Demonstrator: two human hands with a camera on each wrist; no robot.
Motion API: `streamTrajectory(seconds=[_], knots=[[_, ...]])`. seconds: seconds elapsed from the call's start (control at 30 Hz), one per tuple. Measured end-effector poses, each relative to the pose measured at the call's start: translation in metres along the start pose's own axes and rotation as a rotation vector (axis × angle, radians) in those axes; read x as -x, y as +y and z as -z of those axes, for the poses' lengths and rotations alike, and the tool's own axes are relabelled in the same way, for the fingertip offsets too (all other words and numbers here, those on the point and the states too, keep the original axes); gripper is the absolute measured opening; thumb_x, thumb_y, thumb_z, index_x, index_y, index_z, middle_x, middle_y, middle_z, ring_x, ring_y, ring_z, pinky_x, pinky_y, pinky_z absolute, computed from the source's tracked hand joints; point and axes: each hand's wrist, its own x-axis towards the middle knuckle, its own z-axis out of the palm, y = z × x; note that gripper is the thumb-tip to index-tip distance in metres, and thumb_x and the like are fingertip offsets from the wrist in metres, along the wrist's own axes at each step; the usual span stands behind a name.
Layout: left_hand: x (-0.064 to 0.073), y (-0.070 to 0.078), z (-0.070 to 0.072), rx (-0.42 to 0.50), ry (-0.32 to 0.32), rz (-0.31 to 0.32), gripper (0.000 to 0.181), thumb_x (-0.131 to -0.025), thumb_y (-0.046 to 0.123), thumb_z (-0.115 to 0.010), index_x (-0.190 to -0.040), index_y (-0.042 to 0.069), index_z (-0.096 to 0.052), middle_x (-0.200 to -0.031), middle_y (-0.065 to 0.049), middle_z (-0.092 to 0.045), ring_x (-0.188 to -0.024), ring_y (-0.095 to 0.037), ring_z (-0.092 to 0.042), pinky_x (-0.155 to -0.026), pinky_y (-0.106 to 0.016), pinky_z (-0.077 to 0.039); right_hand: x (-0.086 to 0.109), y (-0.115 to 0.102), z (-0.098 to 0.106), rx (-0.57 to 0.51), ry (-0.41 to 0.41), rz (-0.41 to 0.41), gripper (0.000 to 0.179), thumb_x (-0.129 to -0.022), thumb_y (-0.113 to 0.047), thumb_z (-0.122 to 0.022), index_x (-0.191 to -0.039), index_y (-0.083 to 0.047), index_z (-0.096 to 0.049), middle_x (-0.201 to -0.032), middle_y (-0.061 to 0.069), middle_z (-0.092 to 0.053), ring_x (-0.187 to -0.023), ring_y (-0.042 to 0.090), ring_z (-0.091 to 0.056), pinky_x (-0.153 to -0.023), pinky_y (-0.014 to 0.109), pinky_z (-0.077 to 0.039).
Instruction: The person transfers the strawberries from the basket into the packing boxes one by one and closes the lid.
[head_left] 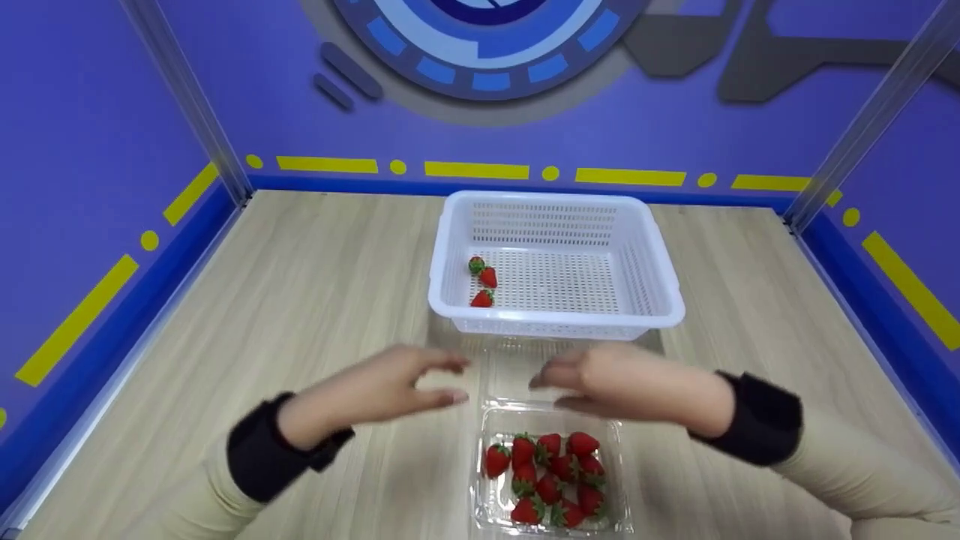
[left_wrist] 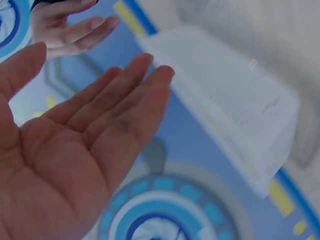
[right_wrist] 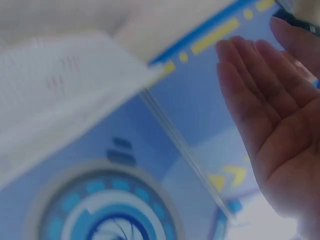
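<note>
In the head view a clear plastic clamshell box (head_left: 486,495) lies with its lid folded back toward the basket. Several strawberries (head_left: 549,489) sit in its near half. Above the lid's left side hovers my left hand (head_left: 390,382), its fingers relaxed and holding nothing. Facing it across a gap, my right hand (head_left: 622,381) is over the lid's right side, also holding nothing. Both wrist views show bare palms with the fingers extended. Behind the hands stands a white perforated basket (head_left: 555,321), with 3 strawberries (head_left: 487,277) at its left side.
The wooden tabletop (head_left: 337,277) extends to both sides of the basket and box. Blue printed panels (head_left: 487,142) enclose the back and sides, with metal posts (head_left: 187,97) at the corners.
</note>
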Motion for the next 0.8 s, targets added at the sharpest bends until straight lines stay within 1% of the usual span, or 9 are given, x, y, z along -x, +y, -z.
streamTrajectory(seconds=[0.07,0.17,0.23,0.3,0.4,0.5,0.6,0.7,0.8], knots=[[0.000,0.008,0.024,-0.030,0.067,-0.043,0.052,-0.102,0.032,-0.062,-0.142,0.000,-0.056,-0.139,-0.020,-0.065,-0.128,-0.040,-0.062,-0.109,-0.057,-0.051,-0.005,0.008,0.023,-0.039,0.046,-0.019,0.028,-0.089,-0.006,-0.075,-0.117,-0.005,-0.071,-0.108,0.007,-0.078,-0.097,0.020,-0.075,-0.085,0.032,-0.064],[-0.007,0.019,0.062,-0.058,0.193,-0.053,0.049,-0.103,0.025,-0.061,-0.145,0.000,-0.054,-0.144,-0.019,-0.062,-0.130,-0.041,-0.060,-0.109,-0.056,-0.050,-0.017,0.025,0.057,-0.076,0.113,-0.051,0.025,-0.090,-0.001,-0.072,-0.116,-0.001,-0.071,-0.109,0.013,-0.077,-0.100,0.027,-0.075,-0.087,0.039,-0.064],[-0.015,0.025,0.086,-0.051,0.275,-0.023,0.049,-0.103,0.022,-0.061,-0.147,0.002,-0.052,-0.148,-0.018,-0.059,-0.133,-0.039,-0.058,-0.111,-0.054,-0.049,-0.026,0.038,0.078,-0.088,0.161,-0.095,0.022,-0.091,0.000,-0.072,-0.114,0.001,-0.072,-0.109,0.015,-0.077,-0.101,0.030,-0.075,-0.088,0.043,-0.063],[-0.026,0.029,0.106,-0.030,0.341,0.019,0.050,-0.104,0.023,-0.061,-0.149,0.004,-0.051,-0.150,-0.016,-0.057,-0.138,-0.037,-0.055,-0.115,-0.052,-0.048,-0.034,0.053,0.096,-0.079,0.207,-0.139,0.020,-0.092,-0.001,-0.071,-0.112,0.001,-0.072,-0.108,0.016,-0.077,-0.099,0.031,-0.075,-0.086,0.045,-0.064],[-0.045,0.029,0.127,-0.012,0.405,0.070,0.051,-0.104,0.026,-0.061,-0.150,0.007,-0.049,-0.152,-0.014,-0.056,-0.142,-0.031,-0.053,-0.118,-0.049,-0.046,-0.047,0.076,0.115,-0.078,0.275,-0.209,0.018,-0.094,0.000,-0.069,-0.111,0.003,-0.072,-0.105,0.018,-0.077,-0.094,0.033,-0.075,-0.084,0.047,-0.064],[-0.066,0.021,0.138,0.003,0.431,0.110,0.053,-0.104,0.027,-0.061,-0.151,0.009,-0.048,-0.152,-0.014,-0.056,-0.141,-0.029,-0.053,-0.118,-0.047,-0.046,-0.062,0.098,0.122,-0.098,0.320,-0.282,0.018,-0.095,0.000,-0.067,-0.111,0.005,-0.072,-0.103,0.020,-0.077,-0.092,0.033,-0.075,-0.084,0.047,-0.063],[-0.087,0.007,0.141,0.022,0.441,0.150,0.053,-0.104,0.026,-0.060,-0.152,0.007,-0.048,-0.151,-0.016,-0.056,-0.139,-0.029,-0.054,-0.116,-0.045,-0.048,-0.078,0.119,0.120,-0.135,0.328,-0.382,0.020,-0.096,-0.003,-0.067,-0.113,0.005,-0.072,-0.103,0.021,-0.077,-0.094,0.033,-0.074,-0.086,0.046,-0.062],[-0.105,-0.013,0.139,0.038,0.434,0.194,0.053,-0.104,0.025,-0.059,-0.151,0.005,-0.048,-0.147,-0.019,-0.058,-0.135,-0.032,-0.057,-0.114,-0.046,-0.049,-0.094,0.140,0.107,-0.178,0.308,-0.474,0.022,-0.096,-0.006,-0.067,-0.115,0.004,-0.072,-0.108,0.023,-0.076,-0.098,0.035,-0.072,-0.090,0.047,-0.060],[-0.121,-0.033,0.133,0.032,0.411,0.240,0.053,-0.103,0.024,-0.059,-0.149,0.000,-0.049,-0.144,-0.023,-0.060,-0.132,-0.035,-0.059,-0.112,-0.047,-0.050,-0.108,0.159,0.088,-0.227,0.270,-0.547,0.024,-0.097,-0.008,-0.067,-0.117,0.004,-0.072,-0.112,0.025,-0.075,-0.103,0.036,-0.071,-0.095,0.047,-0.059]])
